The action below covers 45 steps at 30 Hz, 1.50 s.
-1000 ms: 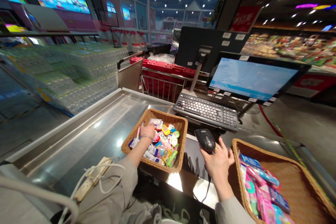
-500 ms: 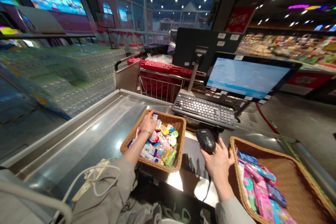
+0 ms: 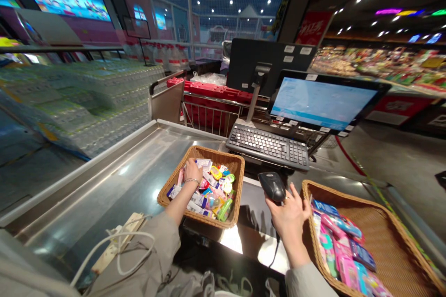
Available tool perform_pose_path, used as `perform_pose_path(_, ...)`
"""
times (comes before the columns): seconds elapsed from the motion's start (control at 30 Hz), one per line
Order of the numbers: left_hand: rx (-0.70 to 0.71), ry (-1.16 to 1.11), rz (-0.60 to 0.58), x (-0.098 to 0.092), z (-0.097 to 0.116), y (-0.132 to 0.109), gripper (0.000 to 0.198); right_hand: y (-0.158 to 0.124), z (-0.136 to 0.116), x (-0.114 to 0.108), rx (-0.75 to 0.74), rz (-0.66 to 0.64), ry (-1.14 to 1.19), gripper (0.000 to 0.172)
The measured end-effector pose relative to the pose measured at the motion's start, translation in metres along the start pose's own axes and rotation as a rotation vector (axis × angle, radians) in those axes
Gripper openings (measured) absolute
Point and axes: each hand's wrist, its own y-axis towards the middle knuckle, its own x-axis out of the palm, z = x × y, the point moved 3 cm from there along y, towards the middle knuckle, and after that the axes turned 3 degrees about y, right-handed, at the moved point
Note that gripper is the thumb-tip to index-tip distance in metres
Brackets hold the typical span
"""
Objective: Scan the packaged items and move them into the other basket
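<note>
"So, where's the left hand?"

"Inside the smaller wicker basket, down among small colourful packets; its underside is hidden, so I can't tell whether it grips one."

"And the right hand?"

"Well apart from the left, curled around a black scanner, near the bigger basket of pink and blue packs."

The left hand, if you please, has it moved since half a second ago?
Yes: against the left basket, the left hand has shifted back toward the person.
</note>
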Motion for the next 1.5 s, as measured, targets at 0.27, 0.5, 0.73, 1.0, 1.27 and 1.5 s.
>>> perform_pose_path(0.27,0.425,0.166,-0.181,0.004,0.003,0.001,0.024,0.000,0.000,-0.002,0.024,-0.037,-0.029,0.041)
perform_pose_path(0.5,0.590,0.269,-0.291,0.014,0.007,0.009,0.021,0.000,0.008,-0.001,0.069,-0.040,-0.019,0.038)
perform_pose_path(0.73,0.642,0.339,-0.360,0.022,0.013,0.016,0.023,0.000,0.011,-0.001,0.066,-0.034,-0.036,0.037)
perform_pose_path(1.0,0.706,0.416,-0.432,0.036,0.029,0.023,0.034,0.000,0.015,0.000,0.038,-0.003,-0.041,0.039)
perform_pose_path(1.27,0.839,0.421,-0.266,0.030,0.038,0.002,0.034,0.002,0.016,-0.007,0.046,-0.002,-0.052,0.037)
perform_pose_path(1.5,0.868,0.355,-0.102,0.029,0.036,-0.009,0.026,0.002,0.012,-0.008,0.024,-0.007,-0.036,0.036)
